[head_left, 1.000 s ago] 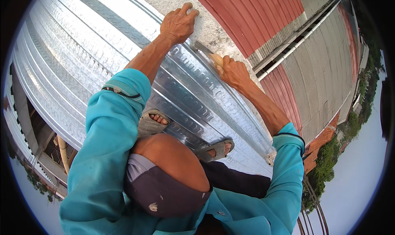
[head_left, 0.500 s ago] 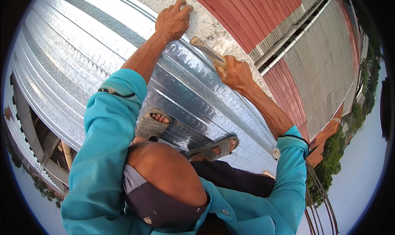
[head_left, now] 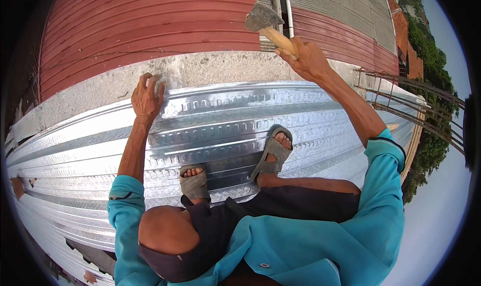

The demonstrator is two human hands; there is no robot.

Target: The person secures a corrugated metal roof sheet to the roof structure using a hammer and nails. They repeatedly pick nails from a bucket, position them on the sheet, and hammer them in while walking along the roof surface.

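Observation:
My right hand [head_left: 311,60] is closed round the pale wooden handle of a hatchet [head_left: 264,18], raised above the concrete ledge. Its dark grey, wedge-shaped metal head points up and to the left. My left hand [head_left: 148,95] reaches to where the ribbed silver metal decking [head_left: 215,105] meets the rough concrete ledge [head_left: 215,63]. Its fingers are bent and apart, their tips on the concrete, and I see nothing between them. Both my sandalled feet stand on the decking.
Beyond the ledge lie red corrugated roofing [head_left: 150,20] and grey roofing [head_left: 335,5], with a white pipe [head_left: 288,10] between. Steel reinforcing bars [head_left: 416,110] stick out at the right. A small bent wire [head_left: 123,95] lies on the ledge. A brown block [head_left: 18,187] sits at far left.
My view has turned, so the ledge now runs across the top. The hatchet has been lifted off the decking's edge with its head up. My left hand stays at the ledge.

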